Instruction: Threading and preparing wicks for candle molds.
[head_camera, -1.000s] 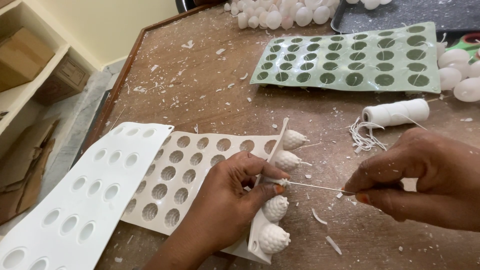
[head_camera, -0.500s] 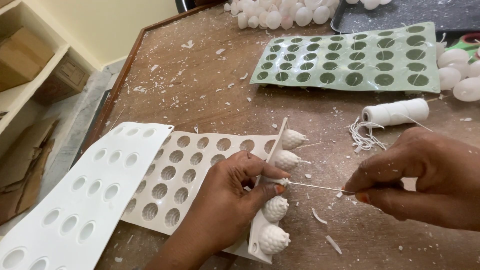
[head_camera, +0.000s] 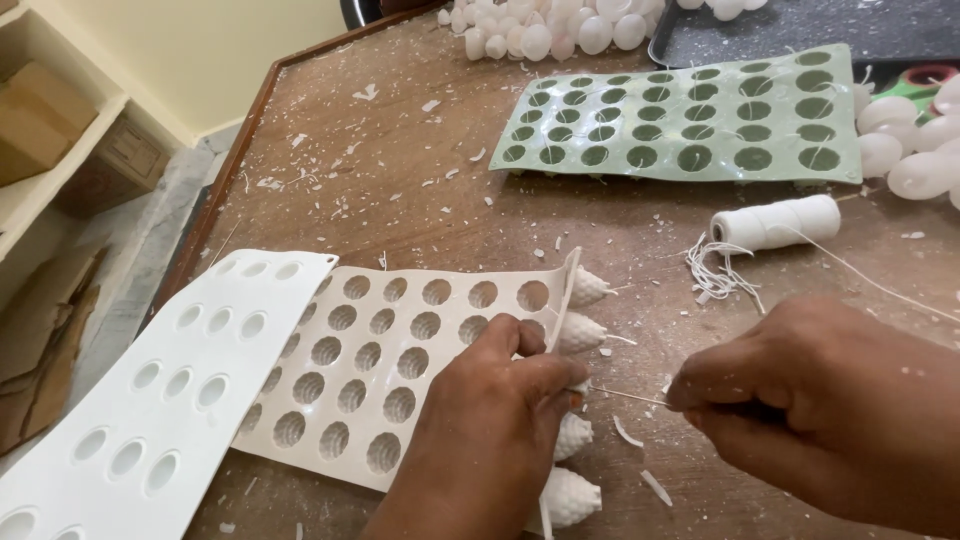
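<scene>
While we look down over the table (head_camera: 420, 170), we list what lies on it and how we hold it.

Left hand (head_camera: 495, 420): our grip is closed on the folded-up edge of the cream mould (head_camera: 400, 350), fingers bent over the rim, pinching it by the row of white cone-shaped candles (head_camera: 580, 335) that stick out of its underside. We judge that the edge is turned up so the candle tips face the other hand.

Right hand (head_camera: 810, 400): our grip is closed, thumb and forefinger pinching a thin white thread (head_camera: 630, 397). That thread runs taut from these fingers across to the left fingertips at the mould edge, level with the middle candle of the row; held tight, we judge, to keep it straight there.

White mould (head_camera: 150, 400): flat, oval holes, overlapping the cream one at its left side.

Green mould (head_camera: 700, 115): flat at the far side, round cavities with dark centres.

Spool (head_camera: 775, 222): white thread, lying on its side between the green mould and our right hand, loose cut ends beside it.

Heap of white egg-shaped pieces (head_camera: 540, 30): far edge; more at the right edge.

Wax flakes (head_camera: 630, 432): scattered over the wood.
</scene>
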